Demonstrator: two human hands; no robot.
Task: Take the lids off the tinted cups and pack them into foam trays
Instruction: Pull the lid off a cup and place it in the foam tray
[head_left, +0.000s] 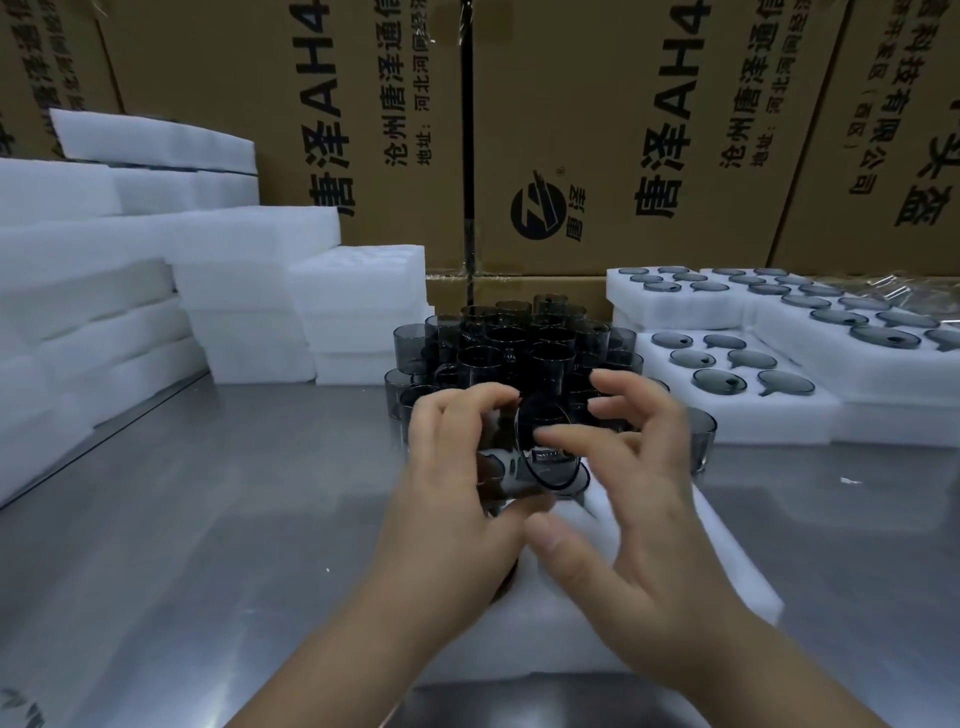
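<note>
- Above the foam tray (727, 561), we are gripping the tinted cup (501, 467) sideways in the left hand (447, 483), fingers curled round it. The right hand (649, 499) is spreading over the lid (558, 480), and blur is hiding any pinch.
- We are probably risking the slick lid springing free and dropping.
- We are working at a steel table (234, 493) with stacked cups (519, 343), filled trays (779, 415) and cartons (623, 130).

Table (208, 493) brushed glossy metal; trays (737, 415) matt white foam; cups (493, 358) smoky translucent plastic.

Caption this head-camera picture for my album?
Left hand grips a tinted cup; the right hand touches its lid with straight fingers, above a foam tray.
</note>
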